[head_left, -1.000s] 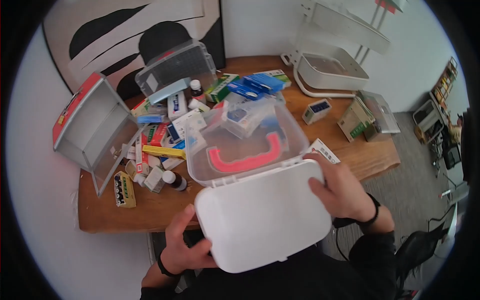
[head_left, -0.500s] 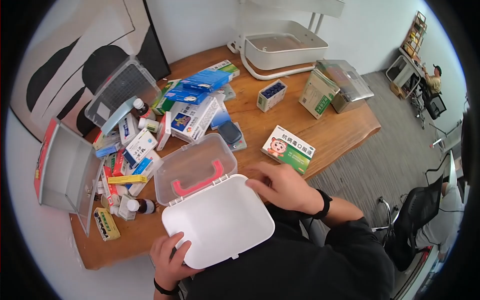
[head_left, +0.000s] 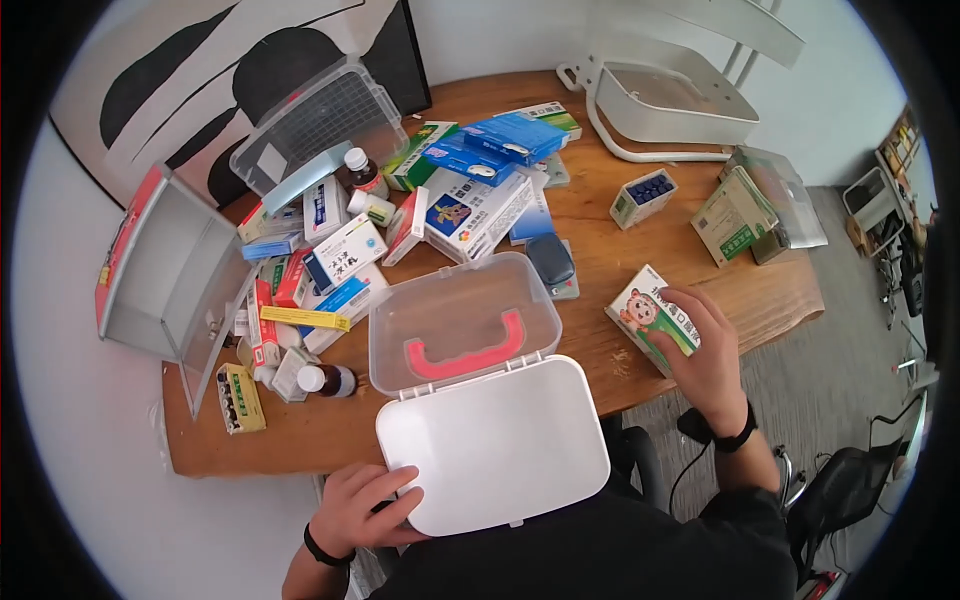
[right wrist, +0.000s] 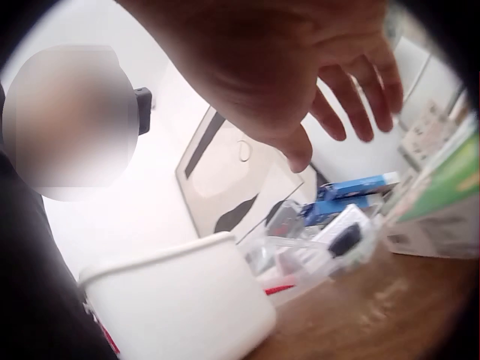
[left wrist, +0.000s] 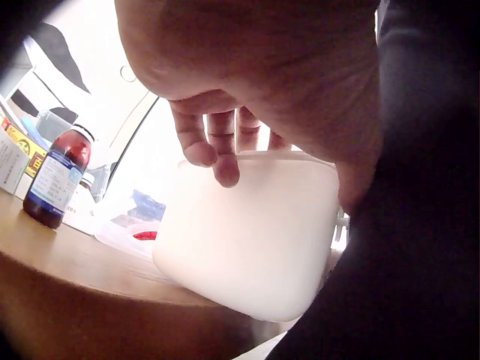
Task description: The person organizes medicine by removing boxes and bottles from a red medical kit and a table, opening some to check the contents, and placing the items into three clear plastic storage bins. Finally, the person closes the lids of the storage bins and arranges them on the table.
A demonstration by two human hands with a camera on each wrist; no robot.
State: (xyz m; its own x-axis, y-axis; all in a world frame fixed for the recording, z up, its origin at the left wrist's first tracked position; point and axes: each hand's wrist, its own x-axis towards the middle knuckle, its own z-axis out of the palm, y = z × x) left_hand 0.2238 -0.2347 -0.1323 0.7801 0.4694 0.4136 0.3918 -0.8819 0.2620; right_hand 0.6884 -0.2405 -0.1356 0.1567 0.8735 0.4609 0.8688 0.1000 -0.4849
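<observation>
A white plastic box (head_left: 500, 445) with its clear lid (head_left: 460, 340) hinged back stands at the front of the table, and a pink handle (head_left: 470, 350) crosses the lid. My left hand (head_left: 362, 508) grips the box's near left side, fingertips curled over the rim, as the left wrist view also shows. My right hand (head_left: 706, 362) is over a white and green medicine box (head_left: 650, 312) with a cartoon tiger, overlapping its right end in the head view. In the right wrist view the fingers are spread and relaxed, with that medicine box (right wrist: 439, 225) to their right.
A heap of medicine boxes (head_left: 475, 215) and bottles covers the table's left and middle. An open red-edged case (head_left: 170, 270) stands far left. A small carton of vials (head_left: 643, 197), a green-brown box (head_left: 733, 217) and a white rack (head_left: 680, 110) are at the back right.
My right hand has let go of the white box and moved right to the tiger medicine box. My left hand stays on the white box, which has come down closer to the table edge.
</observation>
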